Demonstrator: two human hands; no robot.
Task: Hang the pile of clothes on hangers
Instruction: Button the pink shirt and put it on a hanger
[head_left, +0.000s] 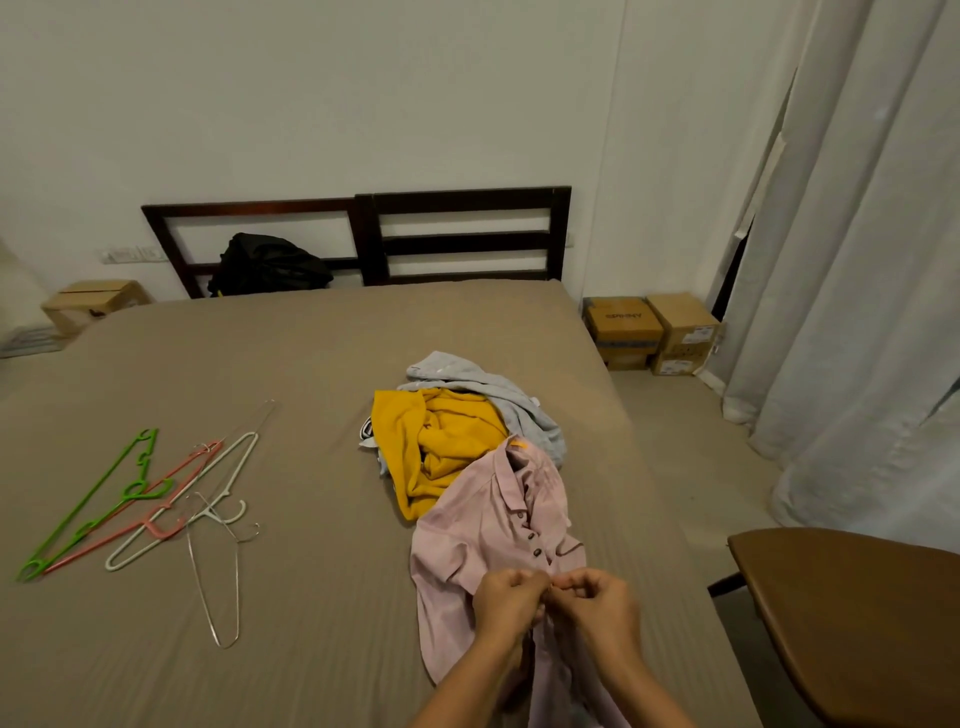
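A pink button-up shirt (483, 525) lies spread toward me on the bed (291, 353). My left hand (506, 600) and my right hand (597, 603) meet at its button placket, each pinching the fabric with curled fingers. Behind the shirt sits the pile: a yellow garment (436, 441) and a light grey garment (498, 392). On the left of the bed lie several hangers: a green hanger (93, 504), a pink hanger (140, 519), a white hanger (192, 504) and a thin wire hanger (215, 582).
A dark wooden headboard (462, 234) stands at the far end with a black bag (267, 265) against it. Cardboard boxes (652, 332) sit on the floor at right, near pale curtains (852, 260). A brown chair seat (852, 613) is at near right.
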